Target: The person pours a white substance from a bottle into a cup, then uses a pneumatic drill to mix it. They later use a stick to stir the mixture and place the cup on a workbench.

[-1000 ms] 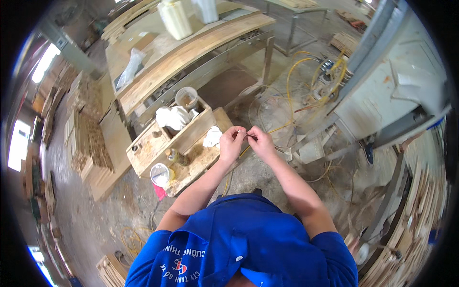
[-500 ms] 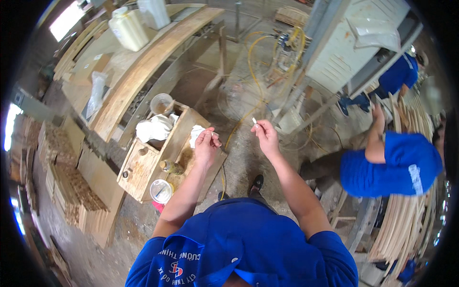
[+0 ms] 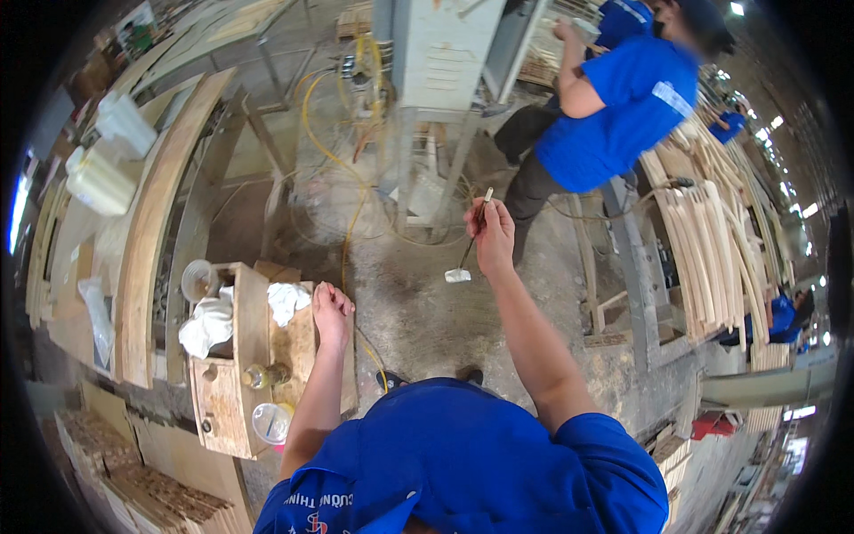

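My right hand (image 3: 492, 233) is raised in front of me and grips a thin brush (image 3: 472, 238) with a pale tip that hangs downward over the concrete floor. My left hand (image 3: 331, 311) hovers with curled fingers over the right edge of a low wooden box (image 3: 233, 411), close to a white rag (image 3: 285, 301). I cannot see anything in the left hand. In the box lie another white rag (image 3: 205, 326), a small bottle (image 3: 259, 376) and a clear cup (image 3: 270, 422).
A person in a blue shirt (image 3: 616, 107) bends over stacked curved wooden slats (image 3: 712, 240) at the right. A grey machine stand (image 3: 438, 71) with yellow hoses (image 3: 313, 116) stands ahead. A long curved wooden board (image 3: 149, 222) and white jugs (image 3: 102, 173) lie at the left.
My view has swung to the right, bringing the person in blue nearer the middle. My hands have drawn apart: the right one rose with the brush, the left one stayed by the box.
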A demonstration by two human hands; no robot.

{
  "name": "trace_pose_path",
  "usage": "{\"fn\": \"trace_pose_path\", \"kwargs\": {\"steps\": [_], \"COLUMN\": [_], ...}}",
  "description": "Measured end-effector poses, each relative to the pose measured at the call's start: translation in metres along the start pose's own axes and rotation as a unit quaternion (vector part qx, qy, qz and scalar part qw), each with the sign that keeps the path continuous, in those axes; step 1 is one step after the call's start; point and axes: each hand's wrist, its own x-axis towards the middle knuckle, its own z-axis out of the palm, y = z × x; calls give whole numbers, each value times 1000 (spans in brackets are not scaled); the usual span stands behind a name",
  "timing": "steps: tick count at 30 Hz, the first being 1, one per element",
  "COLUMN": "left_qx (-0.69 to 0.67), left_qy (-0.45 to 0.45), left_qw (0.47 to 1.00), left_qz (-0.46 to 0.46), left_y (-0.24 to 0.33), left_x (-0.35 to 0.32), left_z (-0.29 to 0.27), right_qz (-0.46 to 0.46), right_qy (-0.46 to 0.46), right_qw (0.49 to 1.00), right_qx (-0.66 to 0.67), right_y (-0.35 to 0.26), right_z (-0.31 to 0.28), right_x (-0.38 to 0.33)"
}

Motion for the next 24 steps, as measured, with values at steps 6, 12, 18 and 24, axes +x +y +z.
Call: {"fn": "trace_pose_path", "kwargs": {"steps": [6, 12, 18, 24], "left_qx": [94, 131, 299, 481], "left_qy": [-64, -110, -182, -226], "left_qw": [994, 985, 936, 847], "left_qz": [-1, -21, -32, 29], "left_y": [-33, -68, -121, -173], "left_x": [-19, -46, -68, -78], "left_z": [54, 104, 154, 197], "right_qz": [-51, -119, -172, -201], "right_qy": [86, 182, 280, 262], "right_qw": [995, 975, 944, 944], "right_qx": [30, 44, 34, -16], "right_y": [-49, -96, -148, -189], "right_z": [-74, -168, -264, -320], "right_x": [-15, -42, -83, -112]}}
